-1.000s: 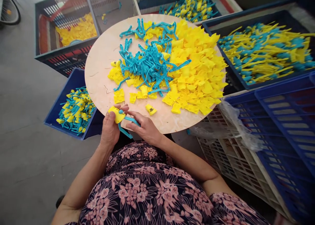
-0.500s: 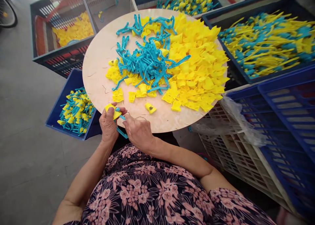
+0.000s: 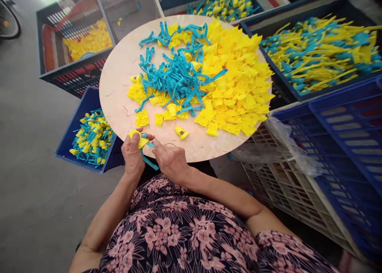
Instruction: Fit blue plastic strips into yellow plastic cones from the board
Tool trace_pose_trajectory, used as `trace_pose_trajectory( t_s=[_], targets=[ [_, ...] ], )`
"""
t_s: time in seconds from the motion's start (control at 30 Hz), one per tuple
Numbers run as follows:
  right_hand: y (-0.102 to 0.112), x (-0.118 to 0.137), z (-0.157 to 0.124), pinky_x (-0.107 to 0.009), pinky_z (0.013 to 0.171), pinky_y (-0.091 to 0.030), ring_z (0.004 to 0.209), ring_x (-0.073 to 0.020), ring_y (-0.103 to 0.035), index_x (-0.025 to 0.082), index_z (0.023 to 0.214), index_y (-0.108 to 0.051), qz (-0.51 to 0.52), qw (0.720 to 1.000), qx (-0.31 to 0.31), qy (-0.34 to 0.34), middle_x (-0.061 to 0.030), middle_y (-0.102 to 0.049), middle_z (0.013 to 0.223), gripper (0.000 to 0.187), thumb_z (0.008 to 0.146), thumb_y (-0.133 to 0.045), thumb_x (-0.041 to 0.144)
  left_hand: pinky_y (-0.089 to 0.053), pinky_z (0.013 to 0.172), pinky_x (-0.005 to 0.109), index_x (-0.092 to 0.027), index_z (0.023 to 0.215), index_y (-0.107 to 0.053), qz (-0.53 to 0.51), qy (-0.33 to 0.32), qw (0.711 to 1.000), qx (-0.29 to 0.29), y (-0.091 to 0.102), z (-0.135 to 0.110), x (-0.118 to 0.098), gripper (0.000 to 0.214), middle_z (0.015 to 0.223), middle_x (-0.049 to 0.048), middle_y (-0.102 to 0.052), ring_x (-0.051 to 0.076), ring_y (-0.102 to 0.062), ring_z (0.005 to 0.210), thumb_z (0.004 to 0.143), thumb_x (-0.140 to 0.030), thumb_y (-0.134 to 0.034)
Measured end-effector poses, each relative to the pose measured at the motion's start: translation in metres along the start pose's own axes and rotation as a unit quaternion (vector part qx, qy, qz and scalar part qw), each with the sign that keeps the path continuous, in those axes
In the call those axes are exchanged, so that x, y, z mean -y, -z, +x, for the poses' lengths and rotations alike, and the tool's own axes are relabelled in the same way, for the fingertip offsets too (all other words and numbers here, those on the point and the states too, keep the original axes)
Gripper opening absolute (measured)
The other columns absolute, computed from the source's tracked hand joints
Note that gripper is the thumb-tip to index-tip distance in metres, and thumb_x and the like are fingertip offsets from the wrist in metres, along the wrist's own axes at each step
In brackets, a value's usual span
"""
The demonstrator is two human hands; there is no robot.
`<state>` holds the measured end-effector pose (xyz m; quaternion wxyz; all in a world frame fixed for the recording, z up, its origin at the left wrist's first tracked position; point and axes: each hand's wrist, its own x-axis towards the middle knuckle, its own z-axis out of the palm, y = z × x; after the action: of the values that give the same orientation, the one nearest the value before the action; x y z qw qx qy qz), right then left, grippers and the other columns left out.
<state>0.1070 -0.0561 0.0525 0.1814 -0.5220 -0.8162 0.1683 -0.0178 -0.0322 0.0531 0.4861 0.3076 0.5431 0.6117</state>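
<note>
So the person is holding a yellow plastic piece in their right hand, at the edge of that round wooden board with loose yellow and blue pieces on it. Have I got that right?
Not quite: the head view shows the left hand holding the yellow plastic piece, not the right hand. The rest stands: it is at the edge of the round wooden board, with loose yellow pieces and blue pieces on it.

From my remote view I see a smooth grey concrete floor (image 3: 38,201), a black spoked bicycle wheel (image 3: 8,22) far left, and a white plastic lattice crate (image 3: 283,189) right.

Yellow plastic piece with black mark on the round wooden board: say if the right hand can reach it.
Likely yes: the right hand lies near the yellow piece, only bare board between.
</note>
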Motion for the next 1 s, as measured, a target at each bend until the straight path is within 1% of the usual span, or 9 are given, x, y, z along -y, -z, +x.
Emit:
trace_pose_trajectory(
  t_s=[0.07, 0.17, 0.27, 0.33, 0.47, 0.63, 0.73, 0.87, 1.0],
  targets=[
    [0.001, 0.002, 0.001, -0.027, 0.058, -0.036, 0.070, -0.0156, -0.066, 0.009, 0.126, -0.056, -0.017, 1.000, -0.016, -0.013, -0.0088, -0.074, 0.084, 0.037, 0.104, -0.033, 0.029, -0.055, 0.069, 0.030, -0.017, 0.092, -0.065, -0.027, 0.009, 1.000, 0.003, -0.005, 0.003, -0.003, 0.041, 0.066, 0.0005, -0.070, 0.017, -0.070, 0.064, 0.073, -0.052, -0.073],
    [0.003, -0.003, 0.000, -0.026, 0.057, -0.036, 0.068, -0.0142, -0.065, 0.009, 0.128, -0.055, -0.027, 0.998, -0.041, 0.026, -0.0075, -0.074, 0.084, 0.038, 0.104, -0.032, 0.028, -0.055, 0.075, 0.029, -0.016, 0.094, -0.066, -0.042, 0.023, 0.999, 0.026, -0.010, 0.004, -0.006, 0.040, 0.069, 0.0007, -0.070, 0.016, -0.071, 0.067, 0.071, -0.048, -0.076],
    [0.002, -0.014, -0.002, -0.027, 0.056, -0.036, 0.064, -0.0144, -0.063, 0.006, 0.128, -0.054, -0.051, 0.995, -0.055, 0.061, -0.0076, -0.074, 0.080, 0.039, 0.102, -0.031, 0.026, -0.055, 0.074, 0.027, -0.016, 0.094, -0.066, -0.096, 0.149, 0.984, 0.034, -0.011, 0.001, -0.004, 0.042, 0.073, 0.0015, -0.071, 0.015, -0.071, 0.071, 0.074, -0.052, -0.073],
    [0.002, -0.019, -0.003, -0.027, 0.054, -0.036, 0.061, -0.0143, -0.061, 0.005, 0.126, -0.054, -0.065, 0.993, -0.055, 0.077, -0.0072, -0.073, 0.077, 0.039, 0.101, -0.031, 0.023, -0.056, 0.075, 0.028, -0.017, 0.095, -0.066, -0.123, 0.201, 0.971, 0.037, -0.011, -0.002, -0.002, 0.042, 0.077, 0.0027, -0.073, 0.016, -0.072, 0.076, 0.074, -0.052, -0.072],
    [0.006, -0.016, -0.002, -0.027, 0.053, -0.035, 0.060, -0.0137, -0.060, 0.007, 0.124, -0.054, -0.065, 0.994, -0.053, 0.076, -0.0066, -0.072, 0.076, 0.037, 0.101, -0.029, 0.021, -0.055, 0.085, 0.031, -0.018, 0.093, -0.066, -0.118, 0.173, 0.976, 0.054, -0.012, -0.007, -0.006, 0.039, 0.078, 0.0028, -0.074, 0.017, -0.073, 0.081, 0.075, -0.052, -0.072],
    [0.021, 0.003, 0.003, -0.028, 0.054, -0.034, 0.063, -0.0141, -0.062, 0.009, 0.124, -0.055, -0.044, 0.999, -0.013, 0.019, -0.0061, -0.073, 0.078, 0.035, 0.102, -0.032, 0.024, -0.054, 0.083, 0.030, -0.017, 0.093, -0.066, -0.031, 0.033, 0.998, 0.050, -0.013, -0.002, -0.016, 0.035, 0.070, 0.0017, -0.074, 0.016, -0.072, 0.072, 0.076, -0.047, -0.072],
    [0.029, 0.007, 0.005, -0.029, 0.054, -0.033, 0.067, -0.0158, -0.065, 0.008, 0.127, -0.055, -0.048, 0.999, 0.018, -0.013, -0.0081, -0.074, 0.083, 0.041, 0.104, -0.028, 0.030, -0.055, 0.076, 0.031, -0.017, 0.091, -0.064, -0.013, 0.049, 0.997, 0.061, -0.017, 0.003, -0.015, 0.036, 0.066, 0.0012, -0.072, 0.018, -0.072, 0.068, 0.078, -0.051, -0.068],
    [0.029, -0.003, 0.006, -0.029, 0.056, -0.033, 0.071, -0.0161, -0.066, 0.010, 0.127, -0.055, -0.032, 0.998, 0.044, -0.036, -0.0083, -0.076, 0.091, 0.038, 0.104, -0.031, 0.027, -0.054, 0.075, 0.030, -0.018, 0.088, -0.063, 0.006, 0.033, 0.999, 0.036, -0.024, 0.005, -0.006, 0.038, 0.064, 0.0000, -0.070, 0.019, -0.072, 0.071, 0.075, -0.053, -0.070],
    [0.025, -0.011, 0.004, -0.028, 0.056, -0.032, 0.071, -0.0154, -0.065, 0.014, 0.119, -0.060, -0.018, 0.999, 0.020, -0.040, -0.0071, -0.075, 0.090, 0.036, 0.103, -0.033, 0.032, -0.055, 0.076, 0.032, -0.018, 0.093, -0.062, -0.047, 0.147, 0.986, 0.057, -0.023, 0.006, 0.003, 0.045, 0.068, 0.0014, -0.070, 0.020, -0.073, 0.076, 0.074, -0.059, -0.070]
  ],
)
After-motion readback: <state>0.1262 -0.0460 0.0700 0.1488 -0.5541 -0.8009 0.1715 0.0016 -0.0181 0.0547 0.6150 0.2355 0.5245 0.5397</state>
